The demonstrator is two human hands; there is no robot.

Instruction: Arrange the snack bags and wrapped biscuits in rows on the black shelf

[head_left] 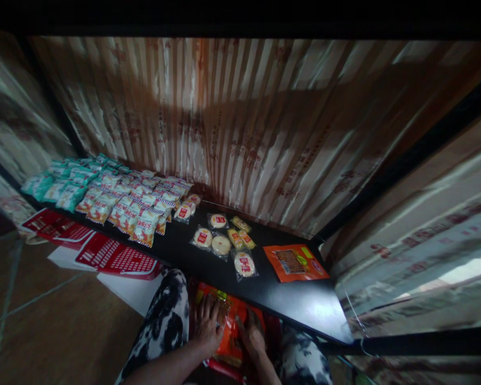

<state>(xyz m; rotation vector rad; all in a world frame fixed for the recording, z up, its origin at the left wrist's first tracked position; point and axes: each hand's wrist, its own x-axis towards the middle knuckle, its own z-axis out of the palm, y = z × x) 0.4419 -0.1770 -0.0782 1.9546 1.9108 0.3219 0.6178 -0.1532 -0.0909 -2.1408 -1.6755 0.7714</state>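
Observation:
Low between my knees lie orange snack packets point(233, 342) with a clear window showing brown sticks. My left hand point(209, 324) rests on one of them, its fingers stretched out and slightly spread over the window. On the packets' right side is my right hand point(253, 334), thumb apart from the fingers; its fingertips are in shadow. A similar orange packet point(294, 262) lies flat on the right part of the black shelf point(260, 294). Round wrapped cakes point(244, 264) and small yellow packets point(240, 239) lie left of it.
Rows of white snack bags point(126, 211) and green bags point(72, 195) fill the shelf's left part. Red basket-printed sheets point(112, 255) hang along its front edge. Striped plastic sheeting point(224, 117) closes the back, and black frame posts point(417, 149) stand at the sides.

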